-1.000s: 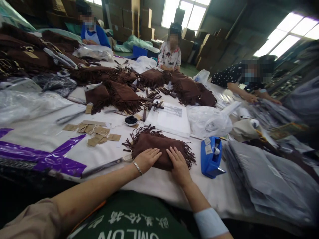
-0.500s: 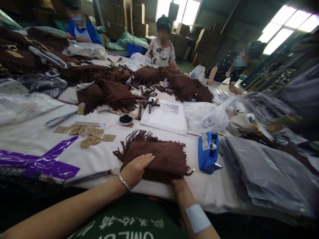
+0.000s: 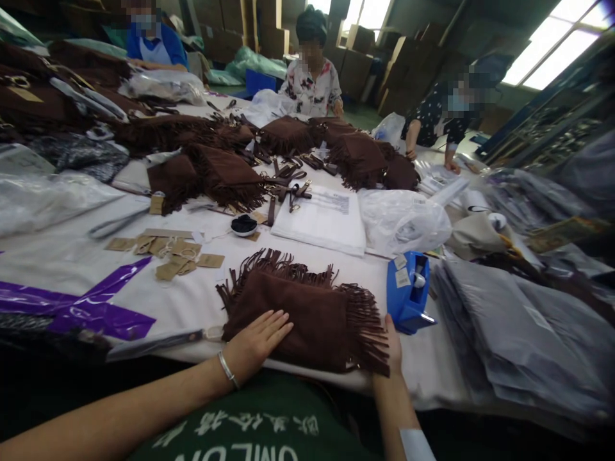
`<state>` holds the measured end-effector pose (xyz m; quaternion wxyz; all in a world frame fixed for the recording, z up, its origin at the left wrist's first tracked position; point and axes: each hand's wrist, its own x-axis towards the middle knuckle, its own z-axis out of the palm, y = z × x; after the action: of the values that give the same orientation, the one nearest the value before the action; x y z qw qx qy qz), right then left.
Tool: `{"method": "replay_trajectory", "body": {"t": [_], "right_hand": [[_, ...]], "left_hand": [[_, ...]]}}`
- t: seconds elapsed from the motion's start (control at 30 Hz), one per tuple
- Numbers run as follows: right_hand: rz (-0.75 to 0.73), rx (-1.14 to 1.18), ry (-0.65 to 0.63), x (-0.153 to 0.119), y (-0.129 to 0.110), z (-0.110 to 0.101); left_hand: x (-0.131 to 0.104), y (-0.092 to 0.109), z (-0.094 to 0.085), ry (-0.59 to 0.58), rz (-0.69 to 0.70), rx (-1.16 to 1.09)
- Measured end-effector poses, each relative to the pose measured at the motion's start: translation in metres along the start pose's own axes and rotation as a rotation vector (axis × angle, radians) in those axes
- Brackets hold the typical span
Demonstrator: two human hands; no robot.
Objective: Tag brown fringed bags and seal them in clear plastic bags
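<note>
A brown fringed bag (image 3: 298, 320) lies flat at the table's near edge, its fringe spread along the back and right sides. My left hand (image 3: 257, 339) rests on the bag's lower left part, fingers stretched out. At the right end, my right hand (image 3: 391, 349) stands on edge against the fringe, partly hidden by it, and how its fingers are set is not clear. Just right of that hand is a blue tape dispenser (image 3: 408, 291).
Tan tags (image 3: 177, 256) and a small dish of black pieces (image 3: 243, 225) lie at left. Behind are white sheets (image 3: 321, 221) and more brown bags (image 3: 225, 173). Grey plastic packs (image 3: 519, 326) lie right. Three people are around the table's far side.
My right hand has come out from under the bag to its right end. The bag now lies flatter, with the right fringe spread out. My left hand has shifted slightly down and left.
</note>
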<state>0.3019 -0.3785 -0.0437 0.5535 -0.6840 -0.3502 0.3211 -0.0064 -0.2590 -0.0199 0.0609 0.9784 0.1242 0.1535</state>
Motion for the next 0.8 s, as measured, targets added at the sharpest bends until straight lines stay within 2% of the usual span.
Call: {"method": "replay_trajectory", "body": {"t": [0.07,0.17,0.2,0.23,0.27,0.3,0.4,0.43,0.47,0.57,0.63,0.7,0.8], "right_hand": [[-0.009,-0.020,0.115,-0.015,-0.010,-0.006],[-0.114,-0.235,0.411,-0.041,-0.039,0.003],[-0.159,-0.327,0.460,-0.048,-0.050,0.010],[-0.210,-0.406,0.446,-0.054,-0.060,0.018],[-0.273,-0.471,0.369,-0.058,-0.067,0.028],[-0.349,-0.540,0.229,-0.059,-0.071,0.040],[-0.643,-0.795,-0.317,-0.056,-0.064,0.079],[-0.717,-0.872,-0.435,-0.054,-0.056,0.091],[-0.771,-0.942,-0.492,-0.053,-0.048,0.101],[-0.825,-1.080,-0.473,-0.051,-0.030,0.115],[-0.827,-1.127,-0.462,-0.049,-0.027,0.114],[-0.827,-1.149,-0.458,-0.044,-0.028,0.111],[-0.827,-1.138,-0.417,-0.034,-0.032,0.114]], "left_hand": [[0.000,0.000,0.002,0.012,0.003,0.007],[0.003,0.006,0.008,0.031,-0.003,0.011],[0.005,0.009,0.009,0.035,-0.008,0.001],[0.007,0.012,0.010,0.037,-0.015,-0.016],[0.008,0.015,0.011,0.034,-0.025,-0.039],[0.009,0.017,0.010,0.027,-0.036,-0.068],[0.002,0.015,-0.001,0.011,-0.062,-0.202],[-0.005,0.011,-0.008,0.028,-0.086,-0.250],[-0.016,0.006,-0.016,0.061,-0.129,-0.286],[-0.057,-0.017,-0.041,0.187,-0.359,-0.254],[-0.085,-0.031,-0.053,0.201,-0.510,-0.158],[-0.102,-0.038,-0.059,0.124,-0.601,-0.086],[-0.104,-0.033,-0.058,-0.035,-0.685,-0.099]]}}
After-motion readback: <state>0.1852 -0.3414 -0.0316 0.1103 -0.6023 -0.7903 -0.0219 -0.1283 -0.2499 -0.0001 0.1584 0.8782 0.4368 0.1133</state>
